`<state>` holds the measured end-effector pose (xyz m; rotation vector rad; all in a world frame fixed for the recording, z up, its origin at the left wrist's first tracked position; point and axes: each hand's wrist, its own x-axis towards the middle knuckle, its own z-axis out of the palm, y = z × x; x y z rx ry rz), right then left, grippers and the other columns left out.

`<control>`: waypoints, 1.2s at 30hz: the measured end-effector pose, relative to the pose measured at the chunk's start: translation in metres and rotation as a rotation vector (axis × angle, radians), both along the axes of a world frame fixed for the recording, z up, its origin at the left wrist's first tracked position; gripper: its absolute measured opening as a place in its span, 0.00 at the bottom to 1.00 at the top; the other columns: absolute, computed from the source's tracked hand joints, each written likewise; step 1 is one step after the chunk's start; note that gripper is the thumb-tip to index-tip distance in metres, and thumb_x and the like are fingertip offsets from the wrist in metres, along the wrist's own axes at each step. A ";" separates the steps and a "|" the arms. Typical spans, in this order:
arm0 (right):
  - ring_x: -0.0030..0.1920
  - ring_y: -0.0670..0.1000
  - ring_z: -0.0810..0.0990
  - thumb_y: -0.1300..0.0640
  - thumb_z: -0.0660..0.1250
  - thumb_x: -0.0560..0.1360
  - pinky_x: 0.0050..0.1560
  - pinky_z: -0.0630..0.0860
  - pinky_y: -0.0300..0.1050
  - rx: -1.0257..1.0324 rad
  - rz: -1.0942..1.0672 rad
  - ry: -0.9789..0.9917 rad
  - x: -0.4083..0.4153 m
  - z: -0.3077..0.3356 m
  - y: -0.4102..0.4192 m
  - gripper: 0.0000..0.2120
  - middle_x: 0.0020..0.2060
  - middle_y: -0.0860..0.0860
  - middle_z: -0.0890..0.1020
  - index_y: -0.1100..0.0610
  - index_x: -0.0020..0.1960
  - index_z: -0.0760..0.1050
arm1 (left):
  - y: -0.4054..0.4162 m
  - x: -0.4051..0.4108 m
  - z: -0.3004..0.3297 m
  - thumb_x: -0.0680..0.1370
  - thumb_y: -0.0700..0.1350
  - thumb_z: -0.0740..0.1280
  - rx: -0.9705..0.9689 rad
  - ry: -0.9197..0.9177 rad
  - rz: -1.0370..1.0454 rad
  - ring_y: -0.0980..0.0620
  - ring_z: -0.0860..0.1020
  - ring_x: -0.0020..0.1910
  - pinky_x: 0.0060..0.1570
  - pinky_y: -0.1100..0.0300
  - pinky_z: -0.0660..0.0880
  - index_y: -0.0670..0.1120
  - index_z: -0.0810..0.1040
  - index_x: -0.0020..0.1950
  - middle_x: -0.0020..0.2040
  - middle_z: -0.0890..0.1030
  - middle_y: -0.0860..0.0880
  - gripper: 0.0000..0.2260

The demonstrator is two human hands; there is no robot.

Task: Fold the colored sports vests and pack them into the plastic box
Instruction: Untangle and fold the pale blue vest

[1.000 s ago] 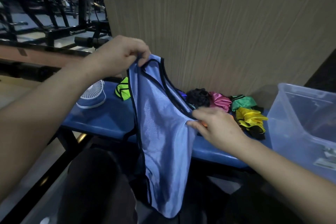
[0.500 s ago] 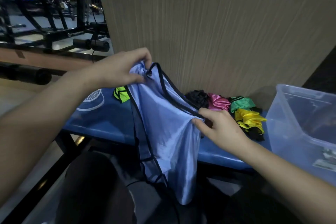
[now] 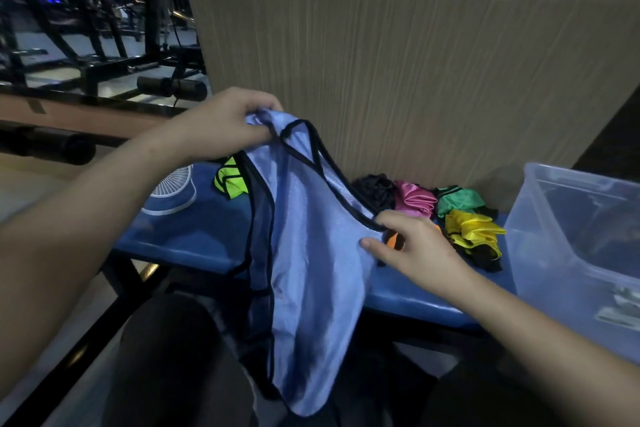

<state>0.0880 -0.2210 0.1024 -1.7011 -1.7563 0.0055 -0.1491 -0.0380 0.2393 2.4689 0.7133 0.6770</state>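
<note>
A light blue vest (image 3: 311, 253) with black trim hangs in front of the blue bench (image 3: 194, 236), draping below its front edge. My left hand (image 3: 221, 125) grips its top strap, raised above the bench. My right hand (image 3: 412, 246) pinches the vest's right edge by the black trim. Behind my right hand lie crumpled vests: black (image 3: 375, 189), pink (image 3: 414, 199), green (image 3: 457, 199) and yellow (image 3: 471, 230), with an orange one (image 3: 394, 240) mostly hidden. A neon green vest (image 3: 230, 180) sits at the left. The clear plastic box (image 3: 568, 239) stands at the right end.
A small white and blue fan (image 3: 171, 191) lies on the bench's left part. A wood-panel wall (image 3: 415, 62) rises right behind the bench. Black gym equipment (image 3: 86, 28) fills the far left. My dark-clad knees (image 3: 173, 357) are below the bench edge.
My left hand has lowered a little and moved right with the strap. The vest has spread wider between my hands, and my right hand's hold has shifted along its right edge.
</note>
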 end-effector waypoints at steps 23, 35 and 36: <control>0.30 0.47 0.80 0.50 0.66 0.81 0.36 0.78 0.42 -0.051 0.070 1.172 -0.053 0.072 0.029 0.15 0.29 0.49 0.81 0.64 0.50 0.77 | -0.045 0.046 -0.041 0.82 0.43 0.65 -0.662 -0.025 -0.418 0.47 0.79 0.54 0.53 0.55 0.76 0.39 0.70 0.68 0.59 0.79 0.35 0.16; 0.37 0.54 0.71 0.69 0.60 0.74 0.38 0.65 0.48 -0.110 -0.114 0.763 0.011 0.085 0.010 0.10 0.34 0.58 0.75 0.60 0.38 0.76 | 0.006 0.024 -0.025 0.76 0.44 0.73 0.086 0.278 0.007 0.51 0.79 0.56 0.57 0.57 0.74 0.50 0.78 0.60 0.56 0.81 0.52 0.14; 0.37 0.53 0.71 0.69 0.60 0.74 0.38 0.64 0.47 -0.110 -0.143 0.669 0.019 0.088 0.008 0.10 0.33 0.57 0.74 0.61 0.37 0.75 | 0.010 0.023 -0.024 0.76 0.44 0.72 0.122 0.331 0.028 0.51 0.79 0.56 0.57 0.56 0.74 0.49 0.79 0.61 0.57 0.81 0.51 0.14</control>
